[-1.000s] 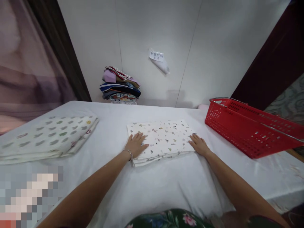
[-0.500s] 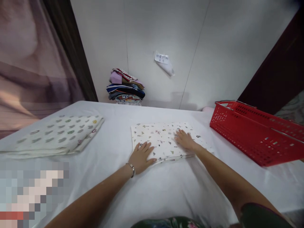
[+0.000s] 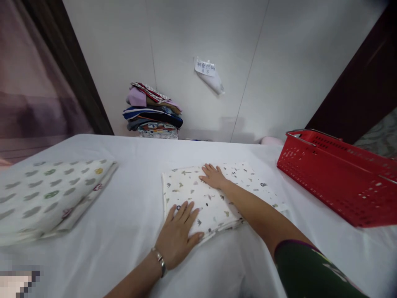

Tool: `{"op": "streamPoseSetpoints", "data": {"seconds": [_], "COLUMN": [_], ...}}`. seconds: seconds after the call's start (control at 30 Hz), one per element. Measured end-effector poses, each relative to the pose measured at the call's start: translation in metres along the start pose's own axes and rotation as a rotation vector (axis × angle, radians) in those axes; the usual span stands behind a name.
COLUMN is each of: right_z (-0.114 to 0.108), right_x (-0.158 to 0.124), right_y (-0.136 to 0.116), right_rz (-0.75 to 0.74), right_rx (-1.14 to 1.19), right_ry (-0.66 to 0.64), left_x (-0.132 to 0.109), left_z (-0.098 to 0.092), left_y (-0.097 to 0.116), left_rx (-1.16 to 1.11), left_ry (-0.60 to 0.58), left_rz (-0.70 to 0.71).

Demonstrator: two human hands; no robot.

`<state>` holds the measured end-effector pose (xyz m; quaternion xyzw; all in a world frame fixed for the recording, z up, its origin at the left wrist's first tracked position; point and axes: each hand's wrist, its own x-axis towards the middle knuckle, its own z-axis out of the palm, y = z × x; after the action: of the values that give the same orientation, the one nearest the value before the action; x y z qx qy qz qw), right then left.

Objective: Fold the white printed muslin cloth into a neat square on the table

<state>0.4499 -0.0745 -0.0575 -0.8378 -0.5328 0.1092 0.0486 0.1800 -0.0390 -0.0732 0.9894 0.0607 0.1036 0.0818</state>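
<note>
A white cloth with small printed figures (image 3: 214,203) lies folded in a flat rectangle on the white-covered table (image 3: 130,198). My left hand (image 3: 178,236), with a silver bracelet at the wrist, rests with fingers spread on the cloth's near left corner. My right hand (image 3: 214,176) lies flat near the far edge of the same cloth, its fingers apart. Neither hand grips anything. To the left sits another folded white cloth with grey, green and yellow spots (image 3: 56,190).
On the right stands a red perforated basket (image 3: 335,178) with metal handles. Behind the table's far edge is a stack of folded clothes (image 3: 153,111). A labelled plastic bag (image 3: 209,74) hangs on the wall. A curtain (image 3: 34,82) hangs at the left.
My right hand has slid left and toward the far edge of the printed cloth. My left hand stays at its near left corner. The view has shifted and moved closer.
</note>
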Motion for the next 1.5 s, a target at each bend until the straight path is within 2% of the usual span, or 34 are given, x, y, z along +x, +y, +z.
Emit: {"op": "streamPoseSetpoints", "data": {"seconds": [0.13,0.33,0.53,0.63,0.73,0.87,1.03,1.2,1.37,1.43,1.5], "right_z": [-0.006,-0.01,-0.009,-0.016,-0.019,-0.015,-0.007,-0.003,0.012,0.017,0.02], "right_x": [0.001,0.003,0.0,-0.022,-0.057,-0.106,-0.16,-0.205,-0.24,-0.245,-0.244], "right_y": [0.017,0.06,0.077,0.102,0.13,0.149,0.151,0.143,0.103,0.085,0.068], "right_rz": [-0.009,0.198,0.178,0.307,0.468,0.547,0.528,0.488,0.283,0.157,0.053], "right_rx": [0.033,-0.036,-0.012,-0.037,-0.043,-0.032,0.027,0.206,0.369,0.391,0.35], "right_ry": [-0.011,0.02,0.038,0.12,0.155,0.189,0.182,0.465,0.628,0.676,0.666], "left_x": [-0.001,-0.001,-0.002,-0.002,-0.001,0.002,0.005,0.006,0.001,-0.002,-0.004], "left_z": [0.003,0.003,0.002,0.002,0.002,0.002,-0.002,-0.003,-0.008,-0.013,-0.017], "left_y": [-0.003,-0.002,-0.001,-0.001,-0.001,0.001,0.006,0.007,0.008,0.009,0.012], "left_rx": [-0.01,-0.025,-0.011,0.011,0.036,0.031,0.01,-0.014,-0.078,-0.121,-0.154], "left_ry": [-0.005,0.004,0.017,0.04,0.052,0.016,-0.043,-0.032,0.081,0.145,0.181], "left_rz": [0.007,0.006,0.011,0.033,0.039,0.017,-0.023,-0.023,-0.012,0.009,0.031]}}
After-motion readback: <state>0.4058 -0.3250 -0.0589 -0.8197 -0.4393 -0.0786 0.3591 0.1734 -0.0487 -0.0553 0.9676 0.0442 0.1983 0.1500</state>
